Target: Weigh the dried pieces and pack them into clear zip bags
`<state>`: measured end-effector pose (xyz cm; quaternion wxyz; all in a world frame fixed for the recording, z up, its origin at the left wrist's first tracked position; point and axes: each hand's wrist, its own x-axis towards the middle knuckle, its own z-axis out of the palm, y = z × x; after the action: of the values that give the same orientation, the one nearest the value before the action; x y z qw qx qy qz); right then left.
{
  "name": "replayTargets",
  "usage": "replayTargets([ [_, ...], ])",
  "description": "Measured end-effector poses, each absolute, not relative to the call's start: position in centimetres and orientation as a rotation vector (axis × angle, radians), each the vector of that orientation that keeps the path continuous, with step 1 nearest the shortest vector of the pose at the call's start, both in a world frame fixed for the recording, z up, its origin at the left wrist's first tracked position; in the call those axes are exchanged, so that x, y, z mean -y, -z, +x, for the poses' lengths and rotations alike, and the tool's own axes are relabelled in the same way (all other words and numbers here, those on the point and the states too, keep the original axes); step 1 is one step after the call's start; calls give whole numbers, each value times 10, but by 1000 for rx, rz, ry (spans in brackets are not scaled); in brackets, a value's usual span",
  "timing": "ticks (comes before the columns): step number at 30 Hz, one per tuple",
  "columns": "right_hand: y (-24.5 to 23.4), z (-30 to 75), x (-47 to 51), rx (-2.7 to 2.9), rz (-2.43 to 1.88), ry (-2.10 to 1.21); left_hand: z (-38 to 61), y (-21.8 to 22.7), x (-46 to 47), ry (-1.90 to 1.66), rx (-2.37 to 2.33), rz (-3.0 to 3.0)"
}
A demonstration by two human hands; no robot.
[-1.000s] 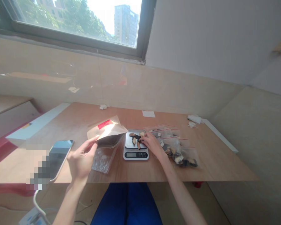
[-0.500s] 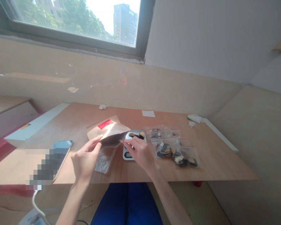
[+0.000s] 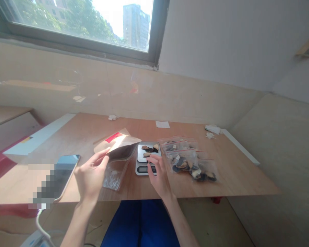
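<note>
Two bare hands work over a plywood table [image 3: 229, 175], and from across the room the left hand [image 3: 90, 175] is plainly the busy holder: its fingers curl around the lower edge of a kraft-paper pouch [image 3: 117, 145] with a red label, lifting it clear of the tabletop with its mouth tipped toward the right hand. The right hand [image 3: 158, 175] hangs just right of that pouch, fingers angled down over the front of a digital kitchen scale [image 3: 147, 168]. The fingertips [image 3: 150, 159] sit among or just above the lower dried pieces, but whether they are pinching one or are merely loose, I cannot tell.

More dark-and-tan dried pieces [image 3: 149, 148] lie on the scale's steel platform, just beyond the right fingertips. Past the right hand, several clear zip bags with red seals [image 3: 187, 161] overlap on the table, holding similar pieces. Below the left hand lies a crumpled clear plastic bag [image 3: 114, 178], and further left sits a smartphone [image 3: 67, 168], partly pixelated. Well beyond both hands, a small white paper slip [image 3: 162, 124] lies near the wall, while the person's blue trousers [image 3: 140, 223] show beneath the table edge, below the hands.
</note>
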<state>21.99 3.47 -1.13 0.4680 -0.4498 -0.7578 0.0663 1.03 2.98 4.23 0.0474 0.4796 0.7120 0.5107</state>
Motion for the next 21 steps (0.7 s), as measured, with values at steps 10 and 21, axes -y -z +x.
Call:
replayTargets([
  [10, 40, 219, -75, 1748, -1233, -169, 4, -59, -27, -1610, -2192, 1351],
  [21, -20, 146, -61, 2187, -990, -300, 18, -24, -15, -1570, -2050, 1819],
])
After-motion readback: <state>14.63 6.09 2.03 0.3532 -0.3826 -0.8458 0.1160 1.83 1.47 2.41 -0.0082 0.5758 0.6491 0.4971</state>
